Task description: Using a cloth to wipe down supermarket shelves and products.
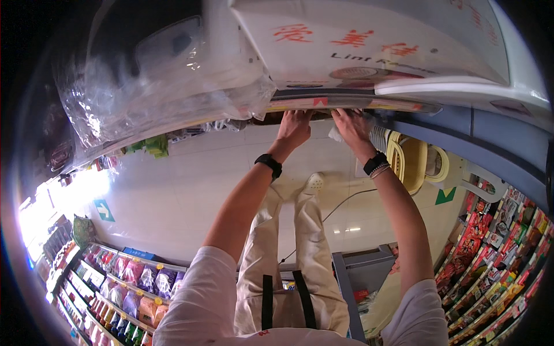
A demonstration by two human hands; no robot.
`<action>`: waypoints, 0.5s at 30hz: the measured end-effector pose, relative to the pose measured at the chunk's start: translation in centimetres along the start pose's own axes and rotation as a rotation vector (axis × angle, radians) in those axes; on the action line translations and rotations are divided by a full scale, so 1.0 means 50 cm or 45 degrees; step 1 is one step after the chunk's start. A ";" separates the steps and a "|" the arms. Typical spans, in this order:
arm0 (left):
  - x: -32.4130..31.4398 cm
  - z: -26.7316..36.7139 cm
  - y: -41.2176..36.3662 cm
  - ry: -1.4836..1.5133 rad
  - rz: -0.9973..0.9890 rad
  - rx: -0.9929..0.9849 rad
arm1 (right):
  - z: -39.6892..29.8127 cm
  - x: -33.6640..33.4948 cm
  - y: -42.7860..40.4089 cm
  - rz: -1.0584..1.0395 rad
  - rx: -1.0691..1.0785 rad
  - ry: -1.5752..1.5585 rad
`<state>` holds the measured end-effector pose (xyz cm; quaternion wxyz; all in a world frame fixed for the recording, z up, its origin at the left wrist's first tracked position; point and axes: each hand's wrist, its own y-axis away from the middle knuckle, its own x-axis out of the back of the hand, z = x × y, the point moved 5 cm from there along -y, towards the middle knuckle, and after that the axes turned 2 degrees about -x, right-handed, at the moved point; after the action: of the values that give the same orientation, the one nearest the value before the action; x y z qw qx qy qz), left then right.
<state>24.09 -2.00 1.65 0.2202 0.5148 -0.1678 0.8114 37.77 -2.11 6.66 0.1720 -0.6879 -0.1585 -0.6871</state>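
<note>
My left hand reaches under the front edge of a shelf with price strips, its fingertips hidden by that edge. A short way to the right, my right hand reaches under the same edge, and its fingertips are out of sight too. Part of something dark brown shows between the hands. Some whitish, see-through plastic hangs beside my right hand. Whether either hand grips anything is hidden. Each wrist wears a black band.
Above are a white box bearing red writing and clear plastic packaging. Yellow plastic baskets stand right of my right hand. A dark cable crosses the tiled floor. Stocked shelves rise behind on both sides.
</note>
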 end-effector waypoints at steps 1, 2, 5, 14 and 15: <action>0.000 -0.003 0.002 0.041 0.031 0.013 | -0.001 0.010 -0.005 0.098 -0.027 -0.021; -0.002 -0.004 0.005 0.039 0.028 0.016 | -0.004 0.019 -0.008 0.195 -0.054 -0.043; -0.016 -0.019 0.006 0.046 0.017 0.145 | -0.008 0.008 -0.023 0.098 -0.236 -0.271; 0.027 -0.014 0.015 0.474 0.375 0.187 | -0.038 -0.050 -0.039 -0.094 -0.097 -0.142; 0.030 -0.013 0.015 0.480 0.396 0.173 | -0.037 -0.056 -0.039 -0.092 -0.097 -0.142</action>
<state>22.65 -2.05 2.70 0.0850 0.3359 -0.1461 0.9266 35.25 -1.18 3.86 0.1116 -0.7249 -0.1663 -0.6591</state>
